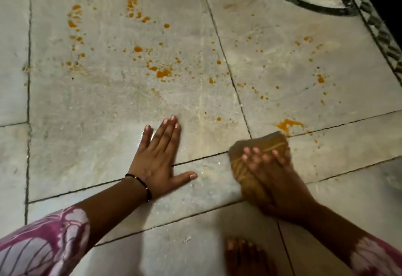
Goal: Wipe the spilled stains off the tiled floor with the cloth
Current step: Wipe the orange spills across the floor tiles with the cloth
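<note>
Plainly the cloth is the thing to judge here: a brownish, striped rag, bunched into a pad, which looks soft and light and should fold to whatever presses on it. It probably drags a little on the wet tile, so it is best taken from above, with the palm and fingers spread across its top to push it flat rather than pinched at an edge.

Going from the left, the left hand lies flat on the tiled floor, fingers straight and close together, thumb out to the right; it holds nothing and seems only to prop the body. A thin dark bracelet circles that wrist, above a pink-and-white sleeve.

Further right, the right hand rests on the cloth, which lies on the floor near the person, just on the near side of a grout line. The hand is blurred, but its fingers look mostly extended over the pad, pressing it down, not curled round it.

Just beyond the cloth lies an orange smear, and many orange spots scatter across the far tiles, so most of the wiping seems not yet done. A bare foot shows at the near edge.
</note>
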